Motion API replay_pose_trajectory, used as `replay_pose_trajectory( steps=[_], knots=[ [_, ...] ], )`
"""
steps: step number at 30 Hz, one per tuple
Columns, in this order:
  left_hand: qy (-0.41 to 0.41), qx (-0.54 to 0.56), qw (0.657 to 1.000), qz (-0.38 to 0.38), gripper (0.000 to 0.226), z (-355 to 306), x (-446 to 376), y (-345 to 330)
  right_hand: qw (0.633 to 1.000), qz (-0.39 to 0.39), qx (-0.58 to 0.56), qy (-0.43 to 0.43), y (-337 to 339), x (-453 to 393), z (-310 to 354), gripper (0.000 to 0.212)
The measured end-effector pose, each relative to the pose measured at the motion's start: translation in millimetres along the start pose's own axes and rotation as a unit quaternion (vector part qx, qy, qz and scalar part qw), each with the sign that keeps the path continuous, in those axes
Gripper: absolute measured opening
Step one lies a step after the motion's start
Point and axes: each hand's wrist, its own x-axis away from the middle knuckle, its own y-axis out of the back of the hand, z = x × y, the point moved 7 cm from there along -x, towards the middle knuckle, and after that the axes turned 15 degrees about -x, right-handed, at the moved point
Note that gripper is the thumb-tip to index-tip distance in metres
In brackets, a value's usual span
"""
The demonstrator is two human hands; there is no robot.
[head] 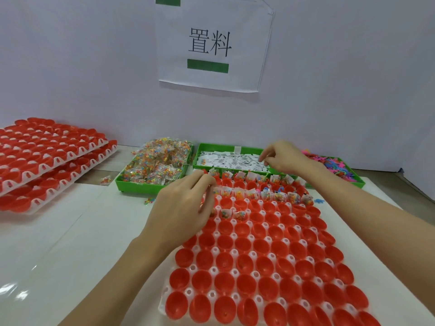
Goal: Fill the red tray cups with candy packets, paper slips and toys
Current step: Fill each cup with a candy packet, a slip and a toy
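Red spare trays (47, 156) sit far left. The candy bin (150, 170) comes next. The left hand (181, 208) curls over the tray (259, 255); I cannot tell what it holds. The right hand (282, 158) pinches at slips (230, 160). Toys (334, 165) lie far right.

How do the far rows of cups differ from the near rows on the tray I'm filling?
The far rows hold candy packets, a few also small toys; the near rows hold nothing. The left hand works at the far rows; no hand touches the near rows. Both are red cups in one white tray.
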Motion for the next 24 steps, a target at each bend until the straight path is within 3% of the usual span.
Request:
replay_pose_trajectory(
  steps=[2,6,9,14,19,24],
  knots=[
    [-0.006,0.001,1.0,0.002,0.006,1,0,-1,0.998,0.027,0.058,-0.01,-9,-15,-10,0.019],
    [-0.022,-0.001,1.0,0.004,0.011,2,0,-5,0.994,0.063,0.076,-0.038,-18,-29,-18,0.028],
    [-0.025,0.0,1.0,0.009,0.011,0,1,-6,0.992,0.069,0.093,-0.043,-22,-36,-21,0.017],
    [-0.017,0.002,1.0,0.006,0.01,1,1,-7,0.995,0.07,0.025,-0.071,-19,-37,-31,0.018],
    [0.018,0.028,0.999,0.005,0.006,4,2,-8,0.999,0.003,-0.024,-0.04,-8,-28,-37,0.016],
    [0.101,0.141,0.985,0.005,0.012,14,4,-13,0.991,-0.079,-0.103,0.008,8,-2,-27,0.017]
  ],
)
